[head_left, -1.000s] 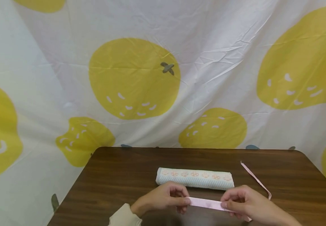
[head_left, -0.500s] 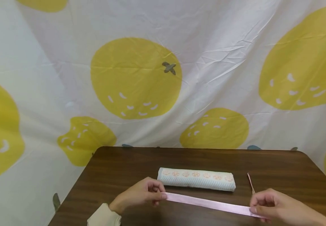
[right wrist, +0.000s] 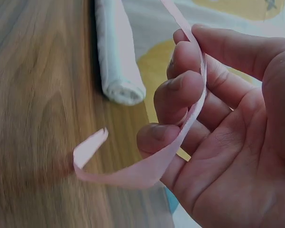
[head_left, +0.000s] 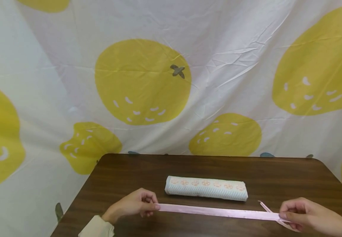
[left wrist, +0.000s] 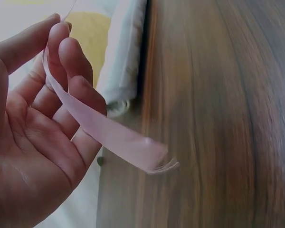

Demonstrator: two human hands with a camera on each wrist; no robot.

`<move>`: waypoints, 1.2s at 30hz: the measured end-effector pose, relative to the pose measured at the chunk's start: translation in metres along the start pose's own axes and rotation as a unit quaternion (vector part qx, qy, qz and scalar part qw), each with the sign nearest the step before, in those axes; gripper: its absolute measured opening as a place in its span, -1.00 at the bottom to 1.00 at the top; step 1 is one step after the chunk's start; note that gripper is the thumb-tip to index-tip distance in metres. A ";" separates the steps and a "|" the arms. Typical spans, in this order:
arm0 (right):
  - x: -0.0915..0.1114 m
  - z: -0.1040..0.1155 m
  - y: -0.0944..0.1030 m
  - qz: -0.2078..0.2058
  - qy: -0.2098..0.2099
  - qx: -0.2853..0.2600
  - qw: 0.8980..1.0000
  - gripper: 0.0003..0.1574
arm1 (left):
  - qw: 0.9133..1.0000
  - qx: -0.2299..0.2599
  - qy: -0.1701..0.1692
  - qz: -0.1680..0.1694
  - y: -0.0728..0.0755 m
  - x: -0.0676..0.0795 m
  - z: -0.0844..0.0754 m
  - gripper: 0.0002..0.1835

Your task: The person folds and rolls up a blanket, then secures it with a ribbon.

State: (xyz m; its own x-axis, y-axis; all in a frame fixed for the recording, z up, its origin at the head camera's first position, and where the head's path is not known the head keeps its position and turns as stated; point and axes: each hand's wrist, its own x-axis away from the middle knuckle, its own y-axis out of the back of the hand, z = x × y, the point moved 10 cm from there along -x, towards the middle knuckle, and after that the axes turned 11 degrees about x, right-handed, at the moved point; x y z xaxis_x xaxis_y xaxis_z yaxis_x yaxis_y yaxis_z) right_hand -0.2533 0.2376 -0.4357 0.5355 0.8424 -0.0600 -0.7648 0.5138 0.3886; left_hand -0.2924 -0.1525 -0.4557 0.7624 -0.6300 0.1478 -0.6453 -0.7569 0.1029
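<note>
Two pinches, fingers point(right wrist: 183, 92) closed to thumb: your left hand point(head_left: 132, 204) and right hand point(head_left: 305, 211) grip a pink ribbon point(head_left: 215, 211), held nearly straight above the dark wooden desk point(head_left: 141, 168), its loose ends trailing past your palms. Beyond it, a rolled, patterned cloth point(head_left: 206, 188) lies on the desk; a fruit-print sheet point(head_left: 142, 82) hangs behind.

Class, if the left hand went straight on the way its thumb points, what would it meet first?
Apart from the pink ribbon it pinches, probably the right hand first; the patterned rolled cloth seems just off that line, though depth is unclear.
</note>
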 end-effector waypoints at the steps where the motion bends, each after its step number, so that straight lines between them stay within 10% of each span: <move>1: 0.002 -0.003 0.002 0.000 -0.004 -0.003 1.000 -0.65 | 1.000 -0.004 0.001 -0.001 0.002 0.001 0.002 -0.76; 23: 0.050 -0.063 0.035 -0.035 -0.081 -0.009 0.996 -0.75 | 0.994 -0.072 0.041 -0.075 0.064 0.019 0.038 -0.81; 36: 0.074 -0.108 0.060 -0.122 -0.211 0.080 0.966 -0.81 | 0.992 -0.087 0.024 -0.087 0.085 0.028 0.048 -0.83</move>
State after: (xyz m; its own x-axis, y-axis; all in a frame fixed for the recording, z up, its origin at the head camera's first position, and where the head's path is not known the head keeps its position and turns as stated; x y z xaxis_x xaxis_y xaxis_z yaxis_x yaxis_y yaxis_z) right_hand -0.2981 0.3485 -0.5163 0.8177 0.5402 0.1989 -0.5495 0.6294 0.5495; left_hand -0.3238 -0.2427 -0.4896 0.8625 -0.4802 0.1597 -0.5059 -0.8090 0.2992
